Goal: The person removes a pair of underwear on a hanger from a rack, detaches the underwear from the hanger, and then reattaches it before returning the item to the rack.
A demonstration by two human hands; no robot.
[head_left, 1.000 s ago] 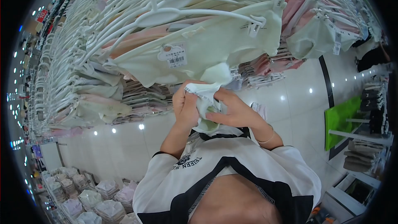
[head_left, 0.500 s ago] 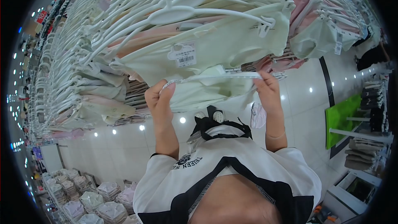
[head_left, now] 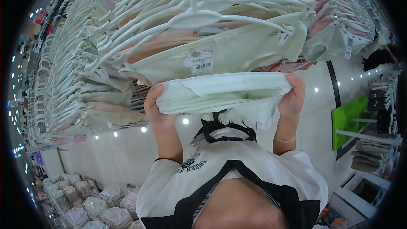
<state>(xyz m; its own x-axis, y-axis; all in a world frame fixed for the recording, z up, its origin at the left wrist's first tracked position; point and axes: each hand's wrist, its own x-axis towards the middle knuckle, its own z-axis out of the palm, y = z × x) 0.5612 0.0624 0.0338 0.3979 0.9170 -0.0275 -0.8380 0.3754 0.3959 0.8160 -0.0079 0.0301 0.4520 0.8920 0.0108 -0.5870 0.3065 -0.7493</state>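
A pale green garment (head_left: 224, 91) is stretched level between my two hands, its waistband edge upward and its opening showing. My left hand (head_left: 158, 109) is closed on its left end. Around its right end my right hand (head_left: 292, 95) is closed too. Right behind it hangs a light green garment (head_left: 250, 46) with a barcode tag (head_left: 200, 61), clipped to a white hanger (head_left: 195, 18).
Hanging garments (head_left: 99, 110) crowd the rack on the left, with pink and green ones (head_left: 326, 44) at right. Folded stacks (head_left: 112, 216) lie lower left. A green panel (head_left: 349, 121) stands right. Part of a person (head_left: 381, 57) shows upper right.
The held garment has opened out from a thin band to a wide, taut shape. My hands have moved slightly apart. The hanging garments have shifted a little right in view.
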